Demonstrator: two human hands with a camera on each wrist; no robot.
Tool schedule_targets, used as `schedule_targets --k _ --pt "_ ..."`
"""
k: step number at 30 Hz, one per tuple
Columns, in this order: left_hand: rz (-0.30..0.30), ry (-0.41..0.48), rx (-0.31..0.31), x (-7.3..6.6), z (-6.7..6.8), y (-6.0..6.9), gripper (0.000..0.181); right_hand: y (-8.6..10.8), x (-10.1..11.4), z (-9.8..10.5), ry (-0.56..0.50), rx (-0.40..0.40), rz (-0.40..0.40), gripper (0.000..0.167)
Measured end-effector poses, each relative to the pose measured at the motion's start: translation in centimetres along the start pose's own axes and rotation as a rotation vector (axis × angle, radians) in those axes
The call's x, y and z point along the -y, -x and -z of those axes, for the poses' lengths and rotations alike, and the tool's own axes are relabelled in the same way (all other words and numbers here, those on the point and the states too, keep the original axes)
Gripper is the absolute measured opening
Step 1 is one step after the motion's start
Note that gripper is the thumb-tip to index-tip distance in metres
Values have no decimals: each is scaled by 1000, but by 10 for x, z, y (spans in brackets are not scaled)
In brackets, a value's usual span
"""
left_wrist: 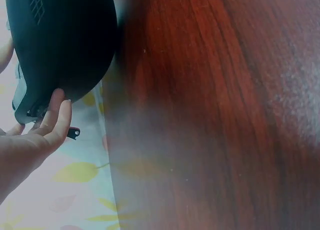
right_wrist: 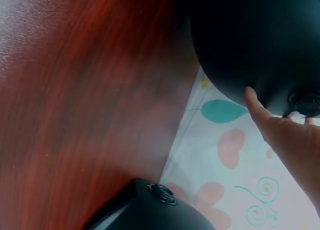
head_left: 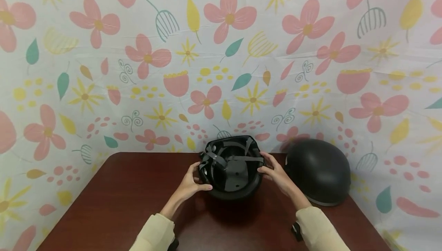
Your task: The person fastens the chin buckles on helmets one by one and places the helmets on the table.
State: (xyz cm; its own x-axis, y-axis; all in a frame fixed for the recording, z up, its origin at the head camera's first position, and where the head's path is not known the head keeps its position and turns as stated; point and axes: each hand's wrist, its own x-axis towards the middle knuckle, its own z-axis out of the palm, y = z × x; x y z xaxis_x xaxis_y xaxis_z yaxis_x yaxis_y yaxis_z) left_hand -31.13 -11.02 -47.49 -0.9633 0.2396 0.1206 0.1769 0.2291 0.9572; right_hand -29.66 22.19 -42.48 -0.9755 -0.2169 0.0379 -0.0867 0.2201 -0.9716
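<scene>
A black helmet (head_left: 238,195) is held up off the table, its hollow inside with grey straps (head_left: 245,159) turned toward the head camera. My left hand (head_left: 191,185) grips its left rim, thumb on the near side. On the opposite rim, my right hand (head_left: 277,174) pinches the edge between thumb and fingers. The left wrist view shows the smooth outer shell (left_wrist: 65,40) and a small dark strap end (left_wrist: 74,133) beside the left fingers. In the right wrist view, a round knob (right_wrist: 304,103) sits on the shell near my right hand.
A second black helmet (head_left: 317,170), dome up, rests on the right side of the table, close to my right forearm. The dark red-brown wooden table (head_left: 138,201) meets a flower-printed cloth (head_left: 221,70) at its back edge.
</scene>
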Motion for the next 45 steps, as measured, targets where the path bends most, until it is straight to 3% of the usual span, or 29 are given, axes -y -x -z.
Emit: schedule_targets --k 11,16,20,31,37,45 --pt "-17 22 27 -7 3 6 96 7 -14 0 7 1 -25 67" --pt "-34 -22 48 -12 3 6 96 9 -17 -2 11 -44 -52 68" --pt "-46 -56 42 -14 2 4 97 9 -18 -5 3 -82 -66 72" --pt "-64 -88 19 -19 1 4 95 10 -20 -2 -8 -52 -61 70" --pt "-67 -103 -31 -21 1 3 90 8 -14 -2 45 -65 -35 68" --pt "-106 -86 -22 -23 7 0 81 1 1 -3 116 -140 -12 65"
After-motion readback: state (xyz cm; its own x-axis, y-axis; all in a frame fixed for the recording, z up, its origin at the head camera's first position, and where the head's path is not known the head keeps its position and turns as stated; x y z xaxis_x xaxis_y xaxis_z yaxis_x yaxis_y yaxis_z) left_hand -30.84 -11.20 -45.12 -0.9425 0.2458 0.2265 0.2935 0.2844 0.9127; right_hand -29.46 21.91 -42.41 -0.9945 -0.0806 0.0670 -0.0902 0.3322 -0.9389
